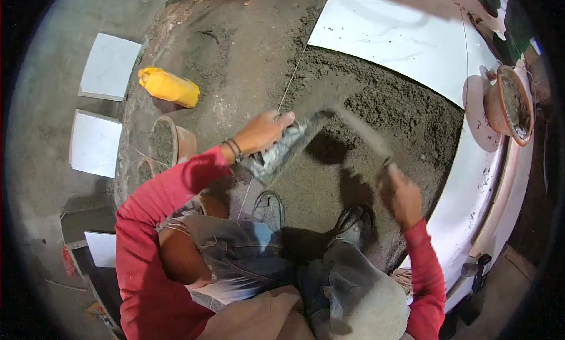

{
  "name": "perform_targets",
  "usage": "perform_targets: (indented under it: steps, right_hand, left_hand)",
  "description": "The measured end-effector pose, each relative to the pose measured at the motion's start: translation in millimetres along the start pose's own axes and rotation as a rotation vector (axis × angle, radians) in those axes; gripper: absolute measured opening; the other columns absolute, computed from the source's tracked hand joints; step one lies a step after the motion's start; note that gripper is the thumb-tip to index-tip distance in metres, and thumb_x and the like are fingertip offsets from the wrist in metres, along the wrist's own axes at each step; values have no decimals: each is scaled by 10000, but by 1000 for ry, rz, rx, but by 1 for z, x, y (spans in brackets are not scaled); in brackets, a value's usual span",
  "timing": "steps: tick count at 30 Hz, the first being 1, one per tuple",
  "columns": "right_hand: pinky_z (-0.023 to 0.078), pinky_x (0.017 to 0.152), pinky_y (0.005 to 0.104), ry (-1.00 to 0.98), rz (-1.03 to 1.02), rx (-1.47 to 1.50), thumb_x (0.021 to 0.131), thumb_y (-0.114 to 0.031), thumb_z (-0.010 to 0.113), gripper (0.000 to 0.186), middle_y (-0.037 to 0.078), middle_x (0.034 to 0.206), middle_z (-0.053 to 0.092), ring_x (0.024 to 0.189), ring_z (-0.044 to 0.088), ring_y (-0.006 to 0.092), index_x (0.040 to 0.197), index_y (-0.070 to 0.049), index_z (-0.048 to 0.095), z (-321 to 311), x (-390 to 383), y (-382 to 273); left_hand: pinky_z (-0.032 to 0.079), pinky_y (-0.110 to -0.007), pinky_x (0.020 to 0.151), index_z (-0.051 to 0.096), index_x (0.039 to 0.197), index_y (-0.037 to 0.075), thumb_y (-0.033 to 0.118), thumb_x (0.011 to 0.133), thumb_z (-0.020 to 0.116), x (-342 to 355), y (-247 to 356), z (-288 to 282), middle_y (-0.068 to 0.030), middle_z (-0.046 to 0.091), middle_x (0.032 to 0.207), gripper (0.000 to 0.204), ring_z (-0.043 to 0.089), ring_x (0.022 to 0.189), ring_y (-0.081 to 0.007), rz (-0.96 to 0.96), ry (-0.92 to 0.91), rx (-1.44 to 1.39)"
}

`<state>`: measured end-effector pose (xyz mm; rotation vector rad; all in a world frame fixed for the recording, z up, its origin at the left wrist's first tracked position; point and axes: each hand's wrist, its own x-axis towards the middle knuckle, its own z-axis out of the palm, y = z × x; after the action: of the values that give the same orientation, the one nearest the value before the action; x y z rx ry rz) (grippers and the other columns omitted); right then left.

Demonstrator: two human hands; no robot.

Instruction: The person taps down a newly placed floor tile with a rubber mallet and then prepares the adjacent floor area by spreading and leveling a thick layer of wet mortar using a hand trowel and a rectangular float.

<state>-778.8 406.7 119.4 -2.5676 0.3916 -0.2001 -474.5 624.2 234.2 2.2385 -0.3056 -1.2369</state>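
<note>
My left hand point(263, 134) grips a crumpled grey-white bag point(275, 159) over the ground in front of my feet. The bag's far end is smeared by motion. My right hand point(401, 197) is closed around the handle of a trowel point(366, 133), whose blurred blade points forward and left, close to the bag. Beneath both lies dark, crumbly mortar point(406, 113), rough toward the right and smoother near my shoes. Large white tiles point(394, 31) border the mortar at the far side and along the right. A thin string point(292, 81) runs past my left hand.
A yellow package point(169, 87) lies at the left, with a mortar-filled bucket point(183, 141) nearer me. Small white tiles point(110, 66) line the far left. Another bucket point(496, 107) stands on the right tiles beside a long straight bar point(497, 193). Someone's foot point(485, 31) shows at upper right.
</note>
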Motion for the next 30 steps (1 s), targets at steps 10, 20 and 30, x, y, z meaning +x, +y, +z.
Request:
perform_targets:
  steps: [10,20,30]
  right_hand:
    - [505,472,425,-181,21,-238,929,-232,567,350,148,942,657,616,661,309,1266,-191,482,5,17,-16]
    - [507,492,461,-105,-5,-211,947,-267,570,337,186,886,673,625,661,359,1232,-120,464,38,31,-73]
    - [505,507,500,-114,-4,-79,950,-292,555,343,209,852,674,631,664,382,1231,-136,437,42,52,-110]
  left_hand:
    - [480,-493,720,584,986,-46,547,941,549,8,-14,-19,-303,637,872,595,636,838,-451,470,146,496]
    - [470,-465,592,598,1005,13,431,917,646,-23,-54,-14,-233,646,765,430,629,698,-442,484,84,517]
    - [501,-462,632,622,994,41,387,898,675,-23,-50,0,-221,663,773,363,657,752,-419,559,214,599]
